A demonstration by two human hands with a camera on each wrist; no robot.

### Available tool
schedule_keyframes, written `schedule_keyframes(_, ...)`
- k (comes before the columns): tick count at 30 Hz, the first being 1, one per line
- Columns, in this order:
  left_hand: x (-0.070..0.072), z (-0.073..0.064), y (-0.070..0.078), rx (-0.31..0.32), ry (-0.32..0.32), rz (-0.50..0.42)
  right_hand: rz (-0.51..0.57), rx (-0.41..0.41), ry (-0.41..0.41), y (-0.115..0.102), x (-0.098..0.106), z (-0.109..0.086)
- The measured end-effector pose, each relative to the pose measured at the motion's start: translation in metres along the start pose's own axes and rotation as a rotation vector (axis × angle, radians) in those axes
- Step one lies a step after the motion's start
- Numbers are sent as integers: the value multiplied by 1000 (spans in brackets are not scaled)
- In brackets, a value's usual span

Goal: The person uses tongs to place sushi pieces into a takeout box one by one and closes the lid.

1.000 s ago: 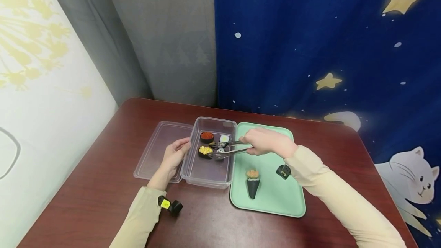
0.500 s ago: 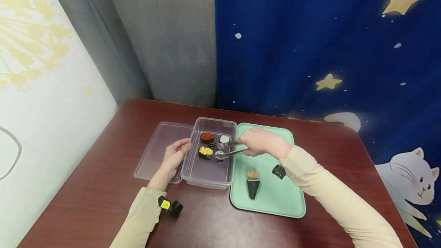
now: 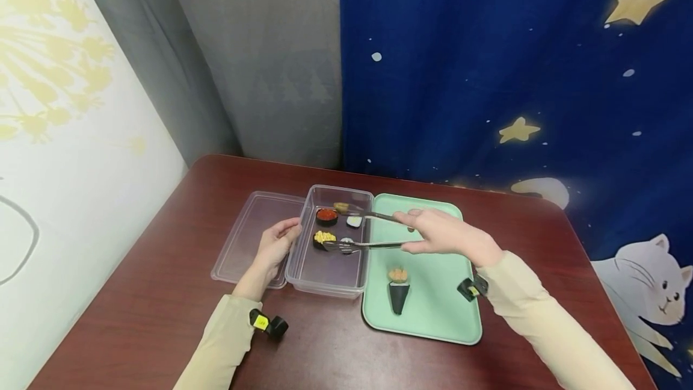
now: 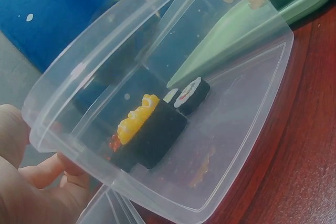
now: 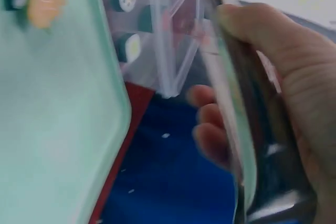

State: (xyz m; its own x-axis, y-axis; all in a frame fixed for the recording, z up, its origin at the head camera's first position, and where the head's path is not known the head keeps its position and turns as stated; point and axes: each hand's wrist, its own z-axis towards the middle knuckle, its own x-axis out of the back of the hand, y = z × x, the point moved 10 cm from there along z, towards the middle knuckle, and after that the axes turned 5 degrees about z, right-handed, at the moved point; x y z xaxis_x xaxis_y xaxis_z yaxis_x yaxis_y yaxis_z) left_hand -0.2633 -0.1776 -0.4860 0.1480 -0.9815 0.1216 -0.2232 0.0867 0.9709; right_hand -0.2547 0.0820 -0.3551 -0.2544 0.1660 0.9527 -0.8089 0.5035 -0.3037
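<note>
Tongs point(image 3: 384, 245) spread wide across box's right rim point(image 3: 366, 269).

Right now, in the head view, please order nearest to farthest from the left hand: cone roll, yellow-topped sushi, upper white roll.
1. Yellow-topped sushi, left in the container.
2. Upper white roll, right in the container.
3. Cone roll, on the tray.

There is one red-topped sushi piece point(image 3: 327, 216), one yellow-topped sushi piece point(image 3: 324, 238), two small white-centred rolls point(image 3: 354, 221) and one dark cone point(image 3: 399, 298), five in all, plus one pair of tongs point(image 3: 381, 245), one clear container point(image 3: 327, 271), one clear lid point(image 3: 245, 242), one green tray point(image 3: 438, 312), two wrist cameras point(image 3: 277, 327) and one counter point(image 3: 162, 287).
</note>
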Motion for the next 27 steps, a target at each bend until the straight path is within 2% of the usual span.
schedule_keyframes(4, -1, 0, 0, 1, -5, 4, 93, -137, 133, 12, -3, -35)
schedule_keyframes(8, 0, 0, 0, 0, -1, 13, 162, -258, 252, 12, -11, -69)
schedule_keyframes(15, 1, 0, -1, 0, 4, 12, 103, -331, 523, -10, -24, -116)
schedule_keyframes(18, 0, -1, -1, 3, 0, 9, 96, -396, 619, -24, -33, -134)
schedule_keyframes(23, 0, 0, -2, 2, -7, 13, 108, -563, 685, -40, -50, -160)
schedule_keyframes(27, 0, 1, -1, 3, -6, 14, 60, -626, 706, -49, -64, -172)
